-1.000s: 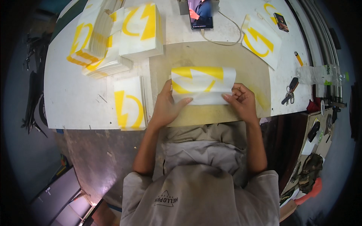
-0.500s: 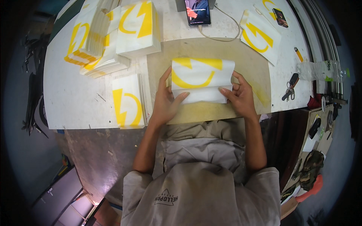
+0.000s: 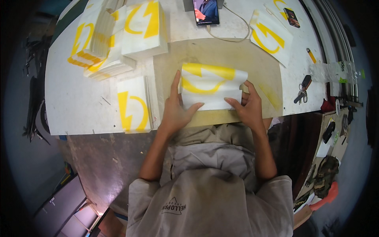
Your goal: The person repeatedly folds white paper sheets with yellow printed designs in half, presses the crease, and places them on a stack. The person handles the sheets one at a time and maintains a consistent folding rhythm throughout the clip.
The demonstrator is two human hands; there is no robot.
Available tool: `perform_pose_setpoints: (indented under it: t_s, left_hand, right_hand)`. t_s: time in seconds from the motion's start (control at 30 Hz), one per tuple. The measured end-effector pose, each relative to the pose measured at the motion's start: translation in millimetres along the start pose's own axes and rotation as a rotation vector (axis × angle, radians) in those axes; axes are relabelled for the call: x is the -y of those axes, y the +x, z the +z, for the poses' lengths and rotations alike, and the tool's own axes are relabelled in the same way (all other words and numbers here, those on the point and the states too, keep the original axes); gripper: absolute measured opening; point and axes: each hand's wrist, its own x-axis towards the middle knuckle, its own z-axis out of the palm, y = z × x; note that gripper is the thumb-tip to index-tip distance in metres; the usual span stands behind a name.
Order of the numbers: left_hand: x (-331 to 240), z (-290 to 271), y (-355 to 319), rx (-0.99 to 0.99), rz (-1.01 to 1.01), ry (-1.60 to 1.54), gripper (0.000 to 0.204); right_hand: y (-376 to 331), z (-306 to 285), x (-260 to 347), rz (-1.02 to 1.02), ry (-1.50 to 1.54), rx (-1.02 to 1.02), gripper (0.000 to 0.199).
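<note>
A white paper sheet [image 3: 209, 89] with a yellow print lies on the tan mat in front of me. Its far part is folded over and curls up at the top, with a crease across the middle. My left hand [image 3: 177, 104] holds it at the left side, thumb pressing on the near flap and fingers along the edge. At the right edge my right hand [image 3: 246, 104] grips it the same way, thumb on top and fingers partly hidden behind the sheet.
Stacks of matching printed paper [image 3: 146, 31] stand at the far left, with a smaller pile [image 3: 134, 104] left of the mat [image 3: 205, 49]. Beyond it are a cabled phone [image 3: 206, 12] and another sheet [image 3: 272, 35]. Keys [image 3: 302, 93] and a yellow lighter [image 3: 311, 55] lie at the right.
Both thumbs have slid inward along the near flap. The upper fold now curls over more at its far edge, and its right corner lifts. My right hand has shifted slightly left.
</note>
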Motion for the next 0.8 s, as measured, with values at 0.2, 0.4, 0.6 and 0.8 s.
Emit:
perform_pose_setpoints:
  t_s: [0.2, 0.4, 0.6, 0.8]
  left_hand:
    - [7, 4, -2, -0.062, 0.040, 0.059, 0.112]
    - [17, 12, 0, -0.167, 0.126, 0.031, 0.110]
    - [15, 16, 2, -0.261, 0.228, 0.070, 0.104]
    - [25, 33, -34, -0.437, 0.724, 0.725, 0.076]
  right_hand:
    - [-1, -1, -3, -0.021, 0.010, -0.030, 0.078]
    - [-28, 14, 8, -0.390, -0.532, -0.382, 0.063]
    - [-45, 33, -8, -0.780, -0.814, -0.187, 0.035]
    - [-49, 29, -26, -0.802, -0.815, -0.130, 0.038]
